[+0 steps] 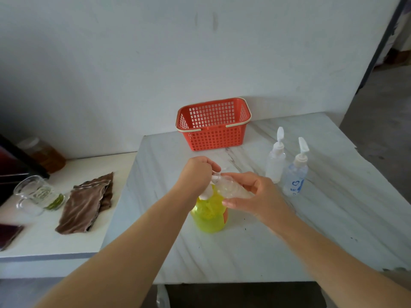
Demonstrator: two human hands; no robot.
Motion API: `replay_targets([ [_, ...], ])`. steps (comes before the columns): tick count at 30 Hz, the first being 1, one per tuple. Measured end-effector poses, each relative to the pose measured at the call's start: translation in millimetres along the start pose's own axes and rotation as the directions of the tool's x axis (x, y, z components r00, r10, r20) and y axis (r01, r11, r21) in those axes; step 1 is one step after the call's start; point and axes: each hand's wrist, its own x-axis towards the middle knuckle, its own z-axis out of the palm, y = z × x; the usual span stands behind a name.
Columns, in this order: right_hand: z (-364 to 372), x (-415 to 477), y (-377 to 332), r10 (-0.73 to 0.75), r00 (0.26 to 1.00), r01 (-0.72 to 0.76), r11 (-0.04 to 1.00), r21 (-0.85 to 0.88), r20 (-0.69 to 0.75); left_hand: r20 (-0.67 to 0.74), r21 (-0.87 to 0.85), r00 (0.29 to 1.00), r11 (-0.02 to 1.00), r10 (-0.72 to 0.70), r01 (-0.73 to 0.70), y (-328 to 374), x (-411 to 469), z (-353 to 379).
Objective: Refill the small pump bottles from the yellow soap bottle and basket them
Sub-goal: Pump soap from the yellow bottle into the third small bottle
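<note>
The yellow soap bottle stands upright at the middle of the marble table. Above it my right hand holds a small clear bottle tilted on its side. My left hand grips that bottle's white pump top, right over the yellow bottle's white pump. Two more small pump bottles stand to the right: a plain clear one and one with a blue heart label. The red basket sits empty at the back by the wall.
A lower white counter lies to the left with a folded brown cloth, a tipped glass mug, an amber jar and a dark object at its edge. The table's right edge drops to the floor.
</note>
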Motion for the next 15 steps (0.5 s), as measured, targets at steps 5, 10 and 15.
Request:
replay_targets([
  [5, 10, 2, 6, -0.028, 1.000, 0.028, 1.000, -0.005, 0.004, -0.013, -0.009, 1.000, 1.000, -0.026, 0.026, -9, 3, -5],
  [10, 9, 4, 14, -0.011, 1.000, 0.011, 1.000, -0.007, -0.010, -0.027, -0.008, 1.000, 1.000, -0.009, 0.009, -14, 9, -1],
  [15, 9, 4, 12, -0.011, 1.000, 0.010, 1.000, -0.015, -0.028, -0.045, -0.002, 0.999, 1.000, 0.017, -0.017, -15, 9, 2],
])
